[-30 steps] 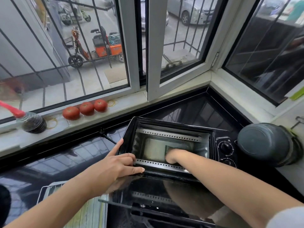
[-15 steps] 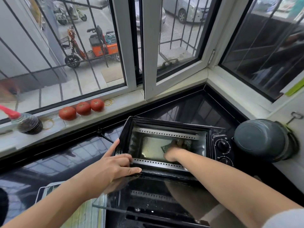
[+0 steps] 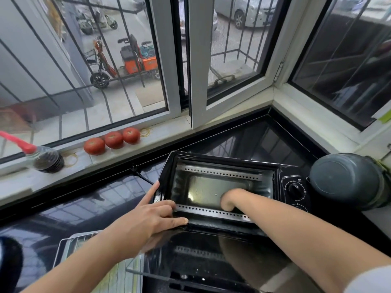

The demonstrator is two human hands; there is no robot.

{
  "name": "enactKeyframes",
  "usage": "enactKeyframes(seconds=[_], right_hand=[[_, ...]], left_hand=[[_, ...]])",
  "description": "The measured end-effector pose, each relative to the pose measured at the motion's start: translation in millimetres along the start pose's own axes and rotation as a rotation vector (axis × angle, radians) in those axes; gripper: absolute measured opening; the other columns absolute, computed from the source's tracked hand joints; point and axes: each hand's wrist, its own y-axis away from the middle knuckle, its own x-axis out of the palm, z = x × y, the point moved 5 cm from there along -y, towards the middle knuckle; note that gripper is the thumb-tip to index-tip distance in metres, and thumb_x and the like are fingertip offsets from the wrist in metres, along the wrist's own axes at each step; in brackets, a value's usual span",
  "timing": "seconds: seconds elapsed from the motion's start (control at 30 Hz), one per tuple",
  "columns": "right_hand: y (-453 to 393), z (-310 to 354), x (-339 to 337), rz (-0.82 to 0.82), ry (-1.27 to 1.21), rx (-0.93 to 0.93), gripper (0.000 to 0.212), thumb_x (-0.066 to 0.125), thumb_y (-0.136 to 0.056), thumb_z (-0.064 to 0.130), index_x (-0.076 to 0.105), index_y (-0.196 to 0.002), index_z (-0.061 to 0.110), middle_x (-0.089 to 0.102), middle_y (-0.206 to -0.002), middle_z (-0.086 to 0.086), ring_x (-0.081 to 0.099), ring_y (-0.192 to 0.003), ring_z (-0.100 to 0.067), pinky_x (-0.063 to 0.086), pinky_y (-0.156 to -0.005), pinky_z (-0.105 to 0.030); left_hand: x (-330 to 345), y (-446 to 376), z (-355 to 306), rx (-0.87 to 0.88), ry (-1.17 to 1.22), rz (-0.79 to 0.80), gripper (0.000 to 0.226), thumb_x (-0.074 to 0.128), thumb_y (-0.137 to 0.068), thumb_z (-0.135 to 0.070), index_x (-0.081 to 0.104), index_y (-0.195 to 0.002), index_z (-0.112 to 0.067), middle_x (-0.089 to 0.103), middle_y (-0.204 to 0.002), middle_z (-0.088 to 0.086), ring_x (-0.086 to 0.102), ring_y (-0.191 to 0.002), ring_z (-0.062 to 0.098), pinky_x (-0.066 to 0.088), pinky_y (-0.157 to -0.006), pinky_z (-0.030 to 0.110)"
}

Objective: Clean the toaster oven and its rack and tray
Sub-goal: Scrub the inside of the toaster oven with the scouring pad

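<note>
The black toaster oven (image 3: 294, 187) stands on the dark counter with its glass door (image 3: 190, 261) folded down toward me. My left hand (image 3: 152, 216) rests on the oven's front left frame, fingers straight, thumb up along the side. My right hand (image 3: 229, 199) is inside the cavity on the floor of the oven; its fingers curl downward and are hidden, as is the green cloth under them. A metal rack and tray (image 3: 63, 248) lie at the lower left, partly under my left forearm.
A dark upturned pot (image 3: 347, 182) sits close to the oven's right side. Three tomatoes (image 3: 113, 139) and a red-handled brush (image 3: 45, 159) lie on the window sill. The oven's cord (image 3: 141, 176) runs behind its left side. The window stands ajar.
My right hand slid from the back right of the cavity toward the front, and the green cloth seen under it is now hidden. My left hand stays on the frame.
</note>
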Motion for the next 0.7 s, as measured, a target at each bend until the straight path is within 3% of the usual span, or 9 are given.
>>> enactKeyframes(seconds=[0.2,0.3,0.4,0.53,0.6,0.7], right_hand=[[-6.0,-1.2,13.6,0.037,0.082,-0.040,0.044,0.031,-0.098,0.001,0.046,-0.139,-0.005,0.045,-0.145,-0.020,0.050,-0.127,-0.034,0.043,-0.108,-0.041],[0.2,0.4,12.0,0.056,0.079,-0.049,0.042,0.034,-0.098,0.001,0.048,-0.137,-0.005,0.046,-0.145,-0.020,0.051,-0.123,-0.031,0.044,-0.105,-0.039],[4.8,11.9,5.5,0.072,-0.090,-0.099,0.044,0.036,-0.101,0.009,0.042,-0.143,-0.001,0.042,-0.148,-0.017,0.050,-0.113,-0.024,0.045,-0.093,-0.036],[9.5,47.9,16.8,0.210,-0.481,-0.288,0.054,0.048,-0.102,0.033,0.036,-0.151,0.015,0.031,-0.159,-0.003,0.031,-0.144,-0.026,0.028,-0.117,-0.042],[13.0,65.2,15.1,0.173,-0.488,-0.372,0.050,0.048,-0.102,0.031,0.040,-0.150,0.015,0.035,-0.157,-0.003,0.033,-0.144,-0.024,0.028,-0.117,-0.039],[16.5,78.4,11.5,0.137,-0.447,-0.419,0.044,0.050,-0.100,0.033,0.052,-0.141,0.016,0.050,-0.146,-0.005,0.051,-0.129,-0.023,0.039,-0.111,-0.036]], left_hand=[[-4.0,10.8,-11.6,0.014,-0.069,0.012,0.044,0.043,-0.103,-0.026,0.055,-0.144,-0.040,0.056,-0.094,-0.015,0.055,-0.129,0.011,0.006,-0.125,0.065],[-2.7,13.6,-19.3,-0.011,-0.059,0.012,0.045,0.054,-0.101,-0.022,0.055,-0.145,-0.037,0.057,-0.094,-0.013,0.056,-0.129,0.013,0.012,-0.123,0.068],[-0.7,15.1,-17.8,-0.019,-0.042,0.024,0.053,0.067,-0.096,-0.020,0.055,-0.145,-0.036,0.056,-0.096,-0.012,0.055,-0.130,0.013,0.015,-0.121,0.070],[-3.6,16.3,-18.7,0.014,-0.056,0.021,0.050,0.061,-0.098,-0.021,0.055,-0.145,-0.036,0.054,-0.096,-0.014,0.054,-0.131,0.013,0.013,-0.122,0.070],[-4.6,19.4,-23.9,0.030,-0.093,-0.004,0.046,0.054,-0.099,-0.022,0.058,-0.143,-0.033,0.056,-0.094,-0.013,0.057,-0.128,0.014,0.013,-0.122,0.070],[0.4,31.3,-36.6,0.044,-0.139,-0.045,0.043,0.038,-0.105,-0.020,0.063,-0.139,-0.028,0.059,-0.091,-0.010,0.062,-0.122,0.017,0.012,-0.121,0.069]])
